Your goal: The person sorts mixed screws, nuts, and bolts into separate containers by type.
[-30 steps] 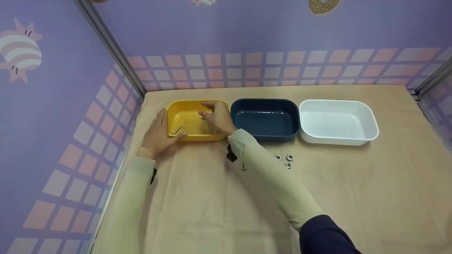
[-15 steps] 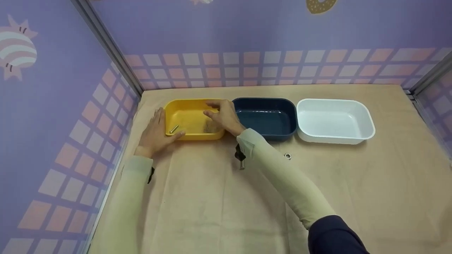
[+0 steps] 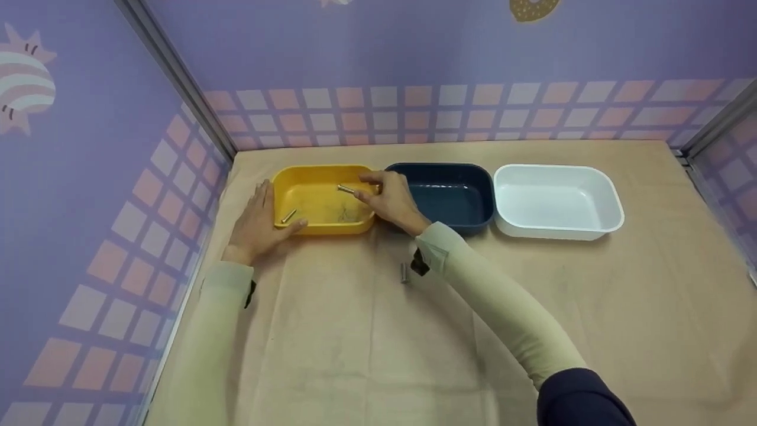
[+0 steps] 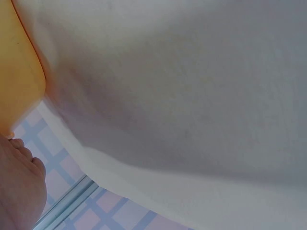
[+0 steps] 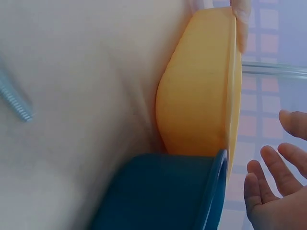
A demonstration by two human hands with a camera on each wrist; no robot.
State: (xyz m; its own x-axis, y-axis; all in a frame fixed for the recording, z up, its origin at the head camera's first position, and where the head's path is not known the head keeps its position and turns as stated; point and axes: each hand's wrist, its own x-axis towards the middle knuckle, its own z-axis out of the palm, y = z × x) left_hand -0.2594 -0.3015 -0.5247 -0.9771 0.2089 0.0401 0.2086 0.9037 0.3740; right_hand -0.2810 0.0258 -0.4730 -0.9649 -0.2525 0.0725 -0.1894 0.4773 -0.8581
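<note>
My left hand (image 3: 255, 223) lies along the left side of the yellow box (image 3: 325, 229), fingers straight, thumb across the front rim. One bolt (image 3: 288, 216) rests inside at the front left corner. A second bolt (image 3: 346, 189) shows beside my right thumb tip; its contact with the thumb is unclear in the head view. Over the box's right end hovers my right hand (image 3: 395, 198). In the right wrist view that hand (image 5: 283, 191) has its thumb and fingers spread apart, with no bolt seen between them. Another bolt (image 3: 404, 273) is on the cloth near the right cuff.
A dark blue box (image 3: 449, 228) stands right of the yellow one, followed by a white box (image 3: 556, 231). Beige cloth (image 3: 426, 355) covers the table. Patterned walls (image 3: 355, 53) enclose the back and sides. My right forearm (image 3: 502, 302) crosses over the cloth.
My right hand has shifted right across the yellow box, and a bolt now shows by its thumb. The right forearm now hides the nuts on the cloth. The left hand stays at the box.
</note>
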